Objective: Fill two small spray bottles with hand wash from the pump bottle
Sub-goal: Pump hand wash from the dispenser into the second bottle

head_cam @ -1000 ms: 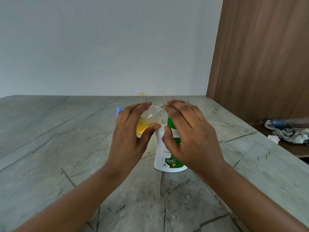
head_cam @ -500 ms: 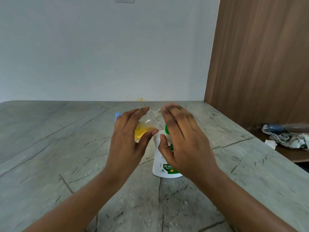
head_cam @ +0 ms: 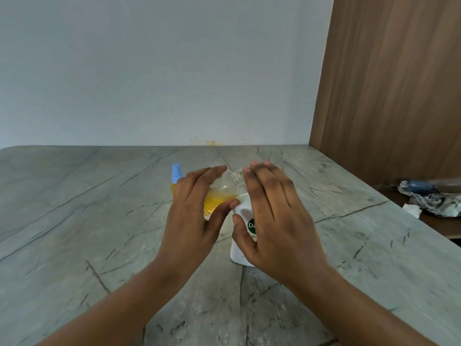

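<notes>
Two bare hands work close together over a grey veined stone counter (head_cam: 74, 221). The left hand (head_cam: 192, 216) curls around a small clear spray bottle (head_cam: 222, 193) with its cap off, thumb under and fingers over, tilting it so the open neck points toward the right hand. Yellow hand wash fills roughly its lower half. The right hand (head_cam: 277, 221) lies mostly flat, fingers extended, over the top of a white pump bottle (head_cam: 240, 236) with a green label, the thumb resting on the bottle's front; it covers the pump head, so whether it is pressing cannot be seen. The pump bottle stands on the counter directly beneath the right palm. Just beyond the left hand's knuckles stands a second spray bottle (head_cam: 175, 181), blue sprayer on and yellow liquid inside, apparently already filled. Crumpled cloths (head_cam: 434, 203) lie well off to the right hand's far side. To do this step well, the open neck should likely sit right under the nozzle, with slow, full presses so the thick liquid does not run down the outside, and the small bottle kept steady between pumps.
</notes>
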Demonstrator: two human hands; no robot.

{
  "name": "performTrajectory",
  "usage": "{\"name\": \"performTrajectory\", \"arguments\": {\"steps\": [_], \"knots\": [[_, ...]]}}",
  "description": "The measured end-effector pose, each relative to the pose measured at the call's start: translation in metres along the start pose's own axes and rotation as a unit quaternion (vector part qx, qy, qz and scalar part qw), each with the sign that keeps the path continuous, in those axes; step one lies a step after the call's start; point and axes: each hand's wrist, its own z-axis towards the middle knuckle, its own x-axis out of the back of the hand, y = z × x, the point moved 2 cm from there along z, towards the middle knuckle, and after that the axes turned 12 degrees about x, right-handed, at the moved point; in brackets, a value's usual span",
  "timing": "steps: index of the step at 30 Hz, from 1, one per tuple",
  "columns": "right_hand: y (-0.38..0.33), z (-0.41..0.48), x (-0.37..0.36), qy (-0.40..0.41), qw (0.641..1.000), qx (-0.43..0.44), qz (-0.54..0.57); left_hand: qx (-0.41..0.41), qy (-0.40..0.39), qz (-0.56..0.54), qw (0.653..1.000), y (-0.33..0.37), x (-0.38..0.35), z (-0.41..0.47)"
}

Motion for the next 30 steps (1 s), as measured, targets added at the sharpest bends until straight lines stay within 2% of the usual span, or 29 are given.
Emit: {"name": "performTrajectory", "arguments": {"steps": [30], "knots": [[0.004,0.007,-0.001,0.007,1.000,0.006,-0.020,-0.020,0.029,0.012,0.999,0.006,0.003,0.009]]}}
